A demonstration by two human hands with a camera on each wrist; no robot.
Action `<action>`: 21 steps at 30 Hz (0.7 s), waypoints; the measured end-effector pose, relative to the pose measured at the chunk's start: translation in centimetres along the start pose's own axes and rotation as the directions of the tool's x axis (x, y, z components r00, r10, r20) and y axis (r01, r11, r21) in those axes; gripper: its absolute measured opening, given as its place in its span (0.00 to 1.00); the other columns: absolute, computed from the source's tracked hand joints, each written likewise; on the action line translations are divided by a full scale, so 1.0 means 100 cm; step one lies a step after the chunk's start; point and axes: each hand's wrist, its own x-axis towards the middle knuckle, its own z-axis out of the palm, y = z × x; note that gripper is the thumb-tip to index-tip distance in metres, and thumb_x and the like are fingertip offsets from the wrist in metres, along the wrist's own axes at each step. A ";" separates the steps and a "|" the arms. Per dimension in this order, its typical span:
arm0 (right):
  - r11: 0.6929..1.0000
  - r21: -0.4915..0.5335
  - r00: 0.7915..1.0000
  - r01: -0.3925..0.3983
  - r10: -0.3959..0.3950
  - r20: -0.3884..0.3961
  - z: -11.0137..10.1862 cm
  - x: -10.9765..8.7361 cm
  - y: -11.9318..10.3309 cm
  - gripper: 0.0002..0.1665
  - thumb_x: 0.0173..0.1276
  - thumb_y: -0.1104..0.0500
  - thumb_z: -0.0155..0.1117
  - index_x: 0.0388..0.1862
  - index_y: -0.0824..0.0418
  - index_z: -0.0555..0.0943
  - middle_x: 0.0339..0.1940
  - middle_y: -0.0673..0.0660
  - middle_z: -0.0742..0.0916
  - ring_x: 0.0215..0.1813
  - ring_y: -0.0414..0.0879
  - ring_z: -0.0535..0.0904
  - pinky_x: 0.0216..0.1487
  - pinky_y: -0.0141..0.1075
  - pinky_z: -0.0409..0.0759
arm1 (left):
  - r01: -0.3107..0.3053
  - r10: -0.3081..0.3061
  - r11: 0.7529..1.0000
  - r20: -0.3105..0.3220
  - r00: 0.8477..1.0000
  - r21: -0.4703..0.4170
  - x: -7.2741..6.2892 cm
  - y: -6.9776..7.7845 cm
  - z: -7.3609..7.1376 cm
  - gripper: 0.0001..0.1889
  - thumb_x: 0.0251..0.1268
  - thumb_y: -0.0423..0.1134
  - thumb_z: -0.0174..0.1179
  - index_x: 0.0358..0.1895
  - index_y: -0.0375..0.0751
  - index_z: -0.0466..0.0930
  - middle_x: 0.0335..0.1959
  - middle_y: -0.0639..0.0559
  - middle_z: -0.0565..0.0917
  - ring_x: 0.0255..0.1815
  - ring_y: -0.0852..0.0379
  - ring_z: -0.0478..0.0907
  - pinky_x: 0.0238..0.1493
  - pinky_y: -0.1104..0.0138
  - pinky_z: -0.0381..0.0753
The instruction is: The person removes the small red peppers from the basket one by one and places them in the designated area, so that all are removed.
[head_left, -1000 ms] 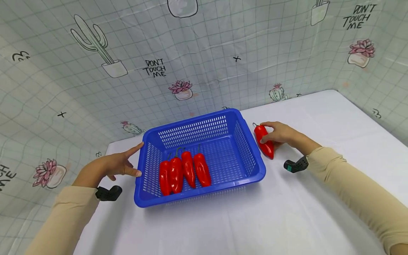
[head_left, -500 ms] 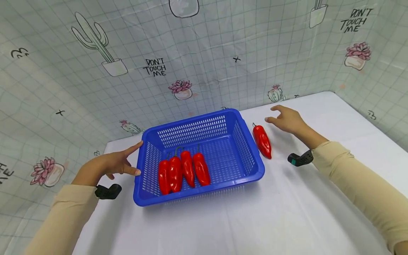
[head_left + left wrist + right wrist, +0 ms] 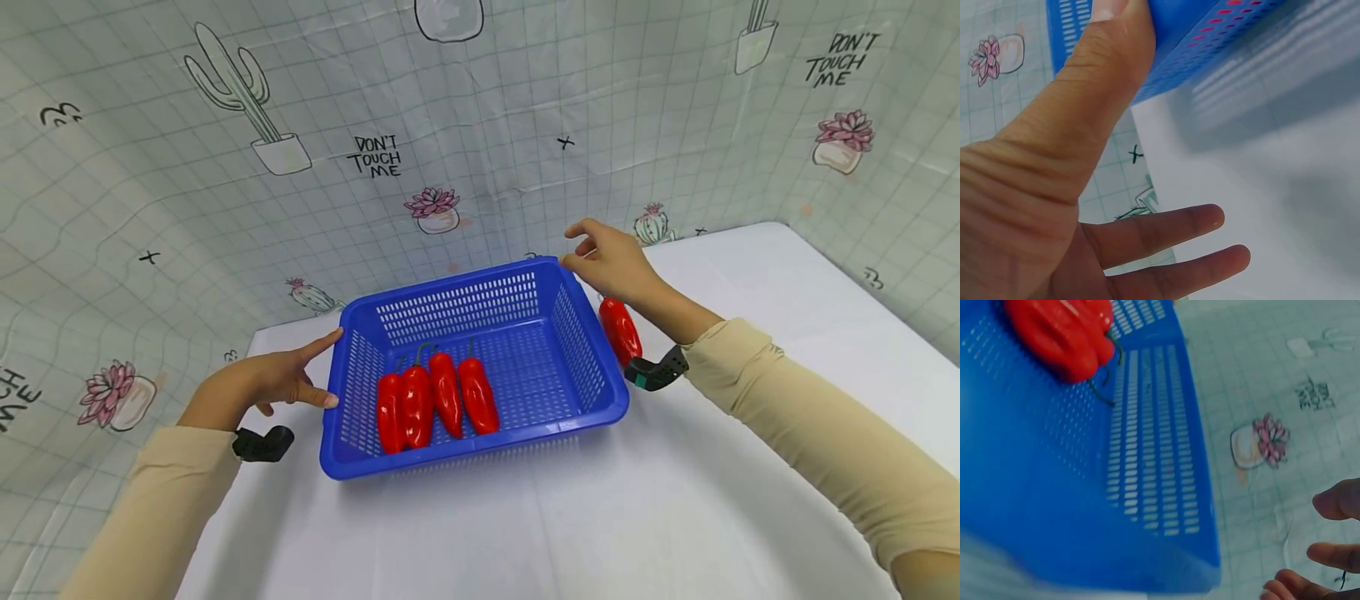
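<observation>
A blue plastic basket (image 3: 480, 457) stands on the table, with several red chili peppers (image 3: 417, 406) side by side in its left half. At its left end, my left hand (image 3: 273, 382) touches the rim with straight index finger and thumb; in the left wrist view the thumb (image 3: 1094, 81) lies against the basket and two other fingers (image 3: 1166, 234) stretch out below it. My right hand (image 3: 618, 265) is at the far right corner of the basket, holding nothing, fingers loosely bent. One more red chili pepper (image 3: 619, 329) lies on the table outside the right wall, partly overlapped by my right wrist.
The table has a white cover (image 3: 480, 533). Behind and to the left hangs a gridded cloth (image 3: 495, 125) printed with cacti and lettering. Each wrist carries a black camera mount, one on the left (image 3: 262, 445) and one on the right (image 3: 657, 370).
My right hand let go of the chili pepper outside the basket, lifted away, then swung left to the basket's far right corner. That pepper stays on the table. My left hand keeps its place.
</observation>
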 end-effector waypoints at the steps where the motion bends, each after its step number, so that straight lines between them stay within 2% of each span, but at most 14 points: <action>1: 1.000 0.003 1.000 0.009 -0.009 0.017 0.002 0.001 -0.004 0.27 0.72 0.51 0.57 0.66 0.62 0.71 0.55 0.69 0.82 0.55 0.63 0.80 0.48 0.54 0.84 | -0.001 0.001 1.000 0.000 1.000 -0.002 0.000 0.000 0.000 0.66 0.52 0.58 0.70 0.78 0.49 0.22 0.61 0.21 0.73 0.63 0.21 0.68 0.46 0.34 0.79; 5: 0.999 0.010 0.995 0.036 -0.037 0.096 0.011 0.005 -0.019 0.25 0.71 0.52 0.59 0.62 0.62 0.74 0.53 0.68 0.84 0.51 0.61 0.82 0.48 0.53 0.83 | -0.005 0.005 1.000 -0.002 1.000 -0.002 -0.002 -0.001 0.001 0.66 0.52 0.58 0.70 0.78 0.49 0.23 0.62 0.21 0.72 0.63 0.21 0.67 0.46 0.34 0.79; 10: 0.997 -0.027 0.981 0.074 -0.067 0.184 0.025 0.011 -0.034 0.24 0.70 0.52 0.61 0.60 0.63 0.76 0.44 0.65 0.87 0.39 0.53 0.83 0.39 0.43 0.83 | 0.017 -0.017 0.999 -0.014 1.000 0.028 -0.003 0.000 0.001 0.66 0.50 0.60 0.70 0.78 0.50 0.24 0.66 0.21 0.66 0.64 0.20 0.66 0.45 0.36 0.81; 13: 0.994 -0.042 0.970 0.103 -0.091 0.224 0.032 0.017 -0.044 0.24 0.70 0.52 0.61 0.59 0.64 0.76 0.37 0.63 0.88 0.34 0.53 0.84 0.36 0.39 0.82 | 0.026 -0.023 0.998 -0.038 0.999 0.063 -0.003 0.002 -0.002 0.66 0.49 0.60 0.71 0.78 0.49 0.26 0.68 0.20 0.62 0.62 0.18 0.66 0.44 0.37 0.82; 17: 0.992 -0.050 0.951 0.118 -0.098 0.294 0.046 0.020 -0.053 0.23 0.71 0.53 0.61 0.58 0.66 0.76 0.44 0.65 0.88 0.33 0.53 0.88 0.38 0.40 0.86 | 0.025 -0.020 0.995 -0.056 0.998 0.095 -0.002 0.005 -0.004 0.65 0.50 0.60 0.71 0.79 0.47 0.29 0.70 0.20 0.58 0.64 0.17 0.62 0.49 0.33 0.77; 21: 0.994 -0.050 0.918 0.094 -0.067 0.392 0.063 0.021 -0.059 0.27 0.71 0.50 0.62 0.62 0.63 0.74 0.56 0.64 0.84 0.34 0.52 0.88 0.40 0.42 0.87 | 0.019 -0.007 0.986 -0.073 0.997 0.163 -0.001 0.008 -0.004 0.64 0.49 0.60 0.71 0.79 0.44 0.33 0.72 0.20 0.55 0.68 0.18 0.58 0.58 0.31 0.69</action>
